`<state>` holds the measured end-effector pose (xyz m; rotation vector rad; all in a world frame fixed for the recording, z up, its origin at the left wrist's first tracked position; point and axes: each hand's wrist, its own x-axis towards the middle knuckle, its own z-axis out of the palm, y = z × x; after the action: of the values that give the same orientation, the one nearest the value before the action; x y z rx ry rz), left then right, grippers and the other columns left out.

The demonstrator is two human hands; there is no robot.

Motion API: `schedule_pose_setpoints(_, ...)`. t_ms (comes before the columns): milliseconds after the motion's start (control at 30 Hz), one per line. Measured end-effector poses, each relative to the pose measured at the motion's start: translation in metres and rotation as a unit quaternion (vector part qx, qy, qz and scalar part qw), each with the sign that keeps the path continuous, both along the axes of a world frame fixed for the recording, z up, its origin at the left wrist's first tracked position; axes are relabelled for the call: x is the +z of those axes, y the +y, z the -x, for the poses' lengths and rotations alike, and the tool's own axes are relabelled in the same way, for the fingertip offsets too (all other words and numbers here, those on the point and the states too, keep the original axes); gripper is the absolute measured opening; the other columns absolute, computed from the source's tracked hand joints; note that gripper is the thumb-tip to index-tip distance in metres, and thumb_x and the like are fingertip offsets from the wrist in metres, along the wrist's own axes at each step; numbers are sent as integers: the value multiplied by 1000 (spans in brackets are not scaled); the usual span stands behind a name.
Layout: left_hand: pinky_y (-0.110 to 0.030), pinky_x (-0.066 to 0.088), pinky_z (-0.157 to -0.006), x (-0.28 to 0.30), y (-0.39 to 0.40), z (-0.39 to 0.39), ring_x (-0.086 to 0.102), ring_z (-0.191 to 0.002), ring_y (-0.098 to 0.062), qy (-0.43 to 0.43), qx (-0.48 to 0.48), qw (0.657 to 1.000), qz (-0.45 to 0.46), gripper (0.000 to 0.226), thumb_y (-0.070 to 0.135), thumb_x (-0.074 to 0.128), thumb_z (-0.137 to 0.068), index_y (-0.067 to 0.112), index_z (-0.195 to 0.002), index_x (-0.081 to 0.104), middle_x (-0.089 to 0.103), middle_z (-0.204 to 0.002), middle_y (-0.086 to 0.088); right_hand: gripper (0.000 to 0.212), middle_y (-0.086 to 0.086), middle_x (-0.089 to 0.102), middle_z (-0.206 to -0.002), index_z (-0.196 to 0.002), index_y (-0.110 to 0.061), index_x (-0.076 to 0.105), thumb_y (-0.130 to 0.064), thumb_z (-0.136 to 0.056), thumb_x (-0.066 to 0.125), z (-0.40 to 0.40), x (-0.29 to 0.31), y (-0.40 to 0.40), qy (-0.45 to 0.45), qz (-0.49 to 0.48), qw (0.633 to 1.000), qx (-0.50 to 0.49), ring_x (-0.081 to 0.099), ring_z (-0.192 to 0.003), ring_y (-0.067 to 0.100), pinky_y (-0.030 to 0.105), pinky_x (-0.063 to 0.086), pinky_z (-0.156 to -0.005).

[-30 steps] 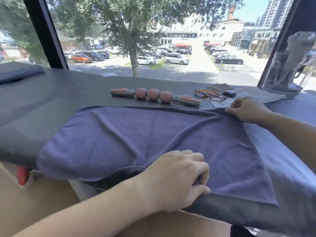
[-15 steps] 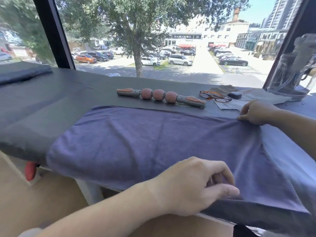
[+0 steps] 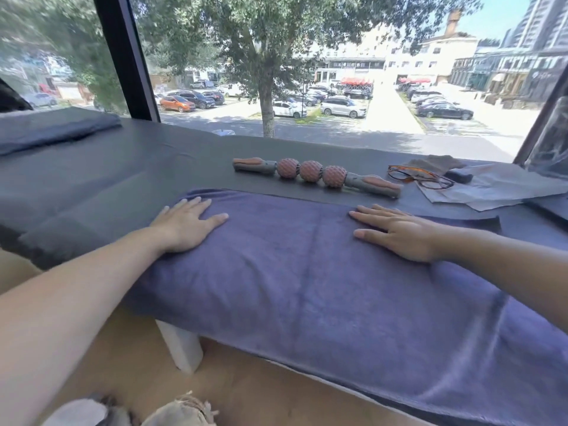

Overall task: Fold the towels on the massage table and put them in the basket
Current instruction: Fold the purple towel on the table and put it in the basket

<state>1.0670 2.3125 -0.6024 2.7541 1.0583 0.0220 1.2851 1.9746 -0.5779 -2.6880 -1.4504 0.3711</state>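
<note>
Flat and spread, left hand [image 3: 187, 227] and right hand [image 3: 399, 233] press the plush purple towel [image 3: 307, 287] — rectangular, faintly creased.

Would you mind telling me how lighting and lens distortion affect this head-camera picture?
Head view: sunlit street outside is nearly washed out, while the massage table and purple towel sit in shade; the wide lens bows the table edge and stretches the near forearms; the left hand and right hand stay sharp.

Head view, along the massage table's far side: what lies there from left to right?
Folded dark towel → massage roller stick → glasses → small dark case, with the last two resting on grey paper.
</note>
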Motion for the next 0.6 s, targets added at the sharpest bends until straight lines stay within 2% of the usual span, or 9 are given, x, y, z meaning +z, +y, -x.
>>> schedule_pose_setpoints(133, -47, 1, -124, 0, 22, -20, 1, -156, -18, 27, 16, 999, 5, 88, 79, 20, -91, 27, -161, 11, 3, -169, 4, 75, -22, 0, -164, -157, -45, 6, -73, -89, 18, -6, -4, 8, -22, 9, 1000, 2, -7, -152, 2, 27, -4, -123)
schedule_pose_setpoints(233, -47, -1, -124, 3, 37, -34, 1, -156, -19, 24, 41, 999, 20, 85, 75, 19, -94, 24, -161, 11, 3, -169, 4, 75, -26, -3, -163, -156, -48, 3, -73, -86, 14, -5, -10, 7, -31, -10, 999, 7, -9, -149, -3, 22, -6, -119)
schedule_pose_setpoints(300, -47, -1, -124, 3, 44, -44, 3, -156, -19, 13, 57, 998, 24, 80, 70, 20, -97, 22, -161, 13, 6, -169, 4, 73, -27, -4, -162, -155, -49, 3, -73, -86, 13, -6, -10, 7, -33, -14, 999, 7, -9, -147, -6, 20, -7, -118)
schedule_pose_setpoints(367, -45, 6, -124, 2, 51, -52, 12, -155, -22, -23, 68, 997, 19, 73, 63, 27, -101, 20, -159, 24, 17, -168, 1, 74, -28, -4, -161, -153, -51, 2, -77, -83, 11, -8, -11, 8, -32, -15, 999, 10, -10, -144, -9, 18, -8, -117)
schedule_pose_setpoints(433, -40, 25, -118, 2, 58, -57, 37, -145, -27, -121, 74, 990, 17, 56, 49, 47, -101, 17, -147, 48, 42, -156, -6, 75, -30, -4, -160, -150, -55, 2, -84, -80, 5, -9, -13, 7, -30, -25, 999, 16, -10, -144, -10, 17, -9, -116)
schedule_pose_setpoints(500, -35, 43, -102, 3, 64, -54, 58, -122, -29, -218, 60, 974, -8, 30, 32, 65, -94, 17, -120, 71, 65, -129, -8, 77, -31, -4, -160, -149, -57, 3, -87, -79, 4, -9, -15, 7, -33, -36, 999, 18, -10, -145, -9, 19, -8, -118)
schedule_pose_setpoints(533, -34, 47, -93, 3, 67, -52, 62, -112, -28, -236, 42, 970, -31, 19, 26, 69, -91, 18, -107, 76, 70, -116, -6, 75, -30, -4, -160, -151, -56, 3, -84, -81, 6, -8, -15, 7, -35, -36, 999, 15, -10, -145, -9, 19, -8, -118)
schedule_pose_setpoints(600, -34, 48, -85, 5, 73, -50, 63, -103, -28, -224, 7, 971, -81, 9, 20, 71, -89, 18, -94, 78, 72, -102, -5, 74, -30, -4, -161, -153, -53, 4, -78, -84, 11, -8, -15, 9, -38, -31, 999, 10, -9, -146, -9, 20, -7, -119)
